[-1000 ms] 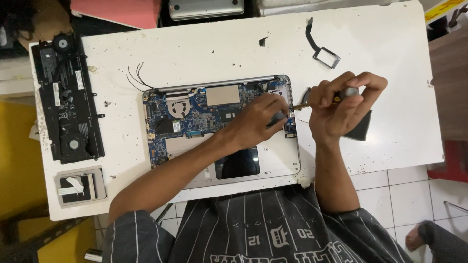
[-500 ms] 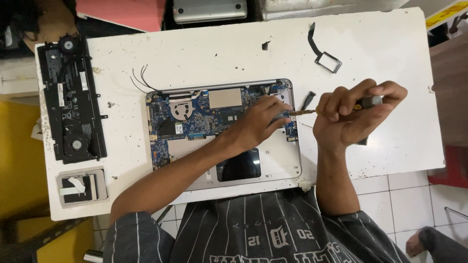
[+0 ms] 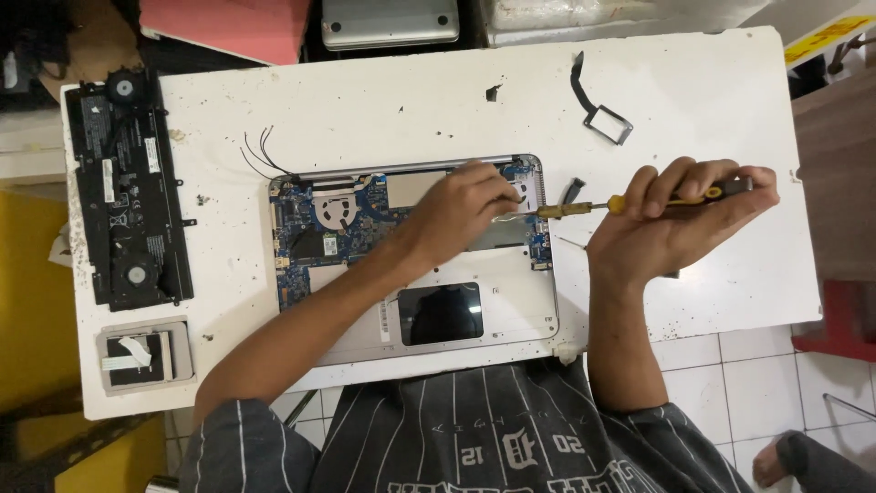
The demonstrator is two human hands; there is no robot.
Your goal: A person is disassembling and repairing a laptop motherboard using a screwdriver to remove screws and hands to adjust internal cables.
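White table (image 3: 693,110), scuffed and speckled, fills most of the view; its right edge runs down just beyond the right hand, its near edge sits against the person's striped shirt. Bare tabletop lies above and to the right of the opened laptop (image 3: 511,310). The left strip is taken up by a long black battery pack with fans (image 3: 128,192) and, below it, a grey drive tray (image 3: 146,356). A small black bracket with ribbon (image 3: 607,119) lies toward the far edge, well apart from the hands.

The laptop sits mid-table, bottom cover off — blue circuit board (image 3: 319,237) exposed in the far half, silver palm rest and dark touchpad cut-out (image 3: 443,313) in the near half. Thin black wires (image 3: 260,151) trail out from its far left corner onto the table.

Left hand (image 3: 461,215) reaches across the board, fingers curled down and resting on the far right part of the laptop; whether it pinches anything there cannot be told.

Right hand (image 3: 680,219) is closed around the black-and-yellow handle of a screwdriver (image 3: 620,201), held nearly level — shaft pointing left, tip at the laptop's right edge just beside the left fingertips. A small black part (image 3: 570,190) lies on the table just above the shaft.
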